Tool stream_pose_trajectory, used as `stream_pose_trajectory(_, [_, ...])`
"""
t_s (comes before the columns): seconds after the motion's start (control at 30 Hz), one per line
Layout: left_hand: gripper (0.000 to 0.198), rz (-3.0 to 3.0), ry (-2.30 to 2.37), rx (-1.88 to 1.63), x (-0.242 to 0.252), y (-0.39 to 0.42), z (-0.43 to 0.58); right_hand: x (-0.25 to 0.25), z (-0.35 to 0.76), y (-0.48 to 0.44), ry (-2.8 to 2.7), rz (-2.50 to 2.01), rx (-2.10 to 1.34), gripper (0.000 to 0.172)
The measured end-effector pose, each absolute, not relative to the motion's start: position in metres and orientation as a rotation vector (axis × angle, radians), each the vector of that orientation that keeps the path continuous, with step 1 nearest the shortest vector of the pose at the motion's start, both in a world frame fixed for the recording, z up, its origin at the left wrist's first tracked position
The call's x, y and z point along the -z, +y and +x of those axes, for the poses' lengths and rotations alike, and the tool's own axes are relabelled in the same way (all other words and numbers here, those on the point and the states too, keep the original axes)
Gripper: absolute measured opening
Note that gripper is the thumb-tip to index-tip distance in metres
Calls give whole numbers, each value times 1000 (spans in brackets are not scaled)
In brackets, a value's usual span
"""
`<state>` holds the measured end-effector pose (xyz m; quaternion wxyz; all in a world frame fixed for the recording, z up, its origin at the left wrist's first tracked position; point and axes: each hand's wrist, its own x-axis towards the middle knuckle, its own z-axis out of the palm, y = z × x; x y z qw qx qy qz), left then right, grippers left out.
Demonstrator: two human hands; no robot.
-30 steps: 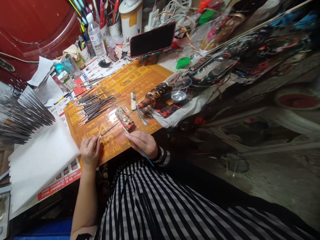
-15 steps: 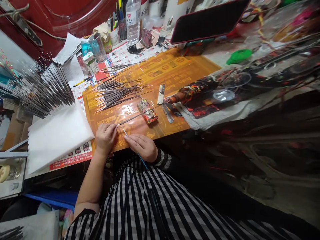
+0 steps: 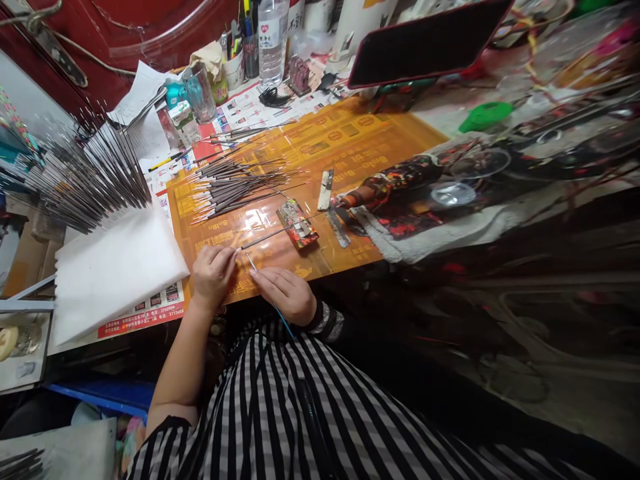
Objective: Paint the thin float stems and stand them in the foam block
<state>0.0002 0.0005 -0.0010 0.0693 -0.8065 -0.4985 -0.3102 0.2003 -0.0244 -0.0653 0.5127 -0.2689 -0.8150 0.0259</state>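
Note:
My left hand point(image 3: 214, 275) pinches the pale end of a thin dark stick point(image 3: 265, 237). The stick slants up to the right, its far part lying across a small paint-smeared block point(image 3: 299, 225). Closed around a slender blue-handled brush point(image 3: 283, 321) is my right hand point(image 3: 286, 293), low at the table's front edge. The brush's fine tip points up, close to the stick's pale end; whether they touch I cannot tell. Beyond my hands a pile of similar dark sticks point(image 3: 227, 188) with pale ends lies on the orange sheet point(image 3: 350, 143).
At left, many dark rods point(image 3: 107, 170) stand in a white foam block point(image 3: 120, 267). A water bottle point(image 3: 271, 43), a glass point(image 3: 199, 93) and a black hair comb point(image 3: 276, 97) are at the back. A dark-screened tablet point(image 3: 430, 43) and a paint-stained cloth point(image 3: 425, 243) are to the right.
The brush tip has come slightly closer to the stick's pale end. Both hands keep their grips, and the view has shifted a little.

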Motion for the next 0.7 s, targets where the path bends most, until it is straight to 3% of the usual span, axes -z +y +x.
stream_pose_trajectory(0.7, [17,-2424,-1503,965,2,1,1,68,201,-25,-1973,-645,-59,49])
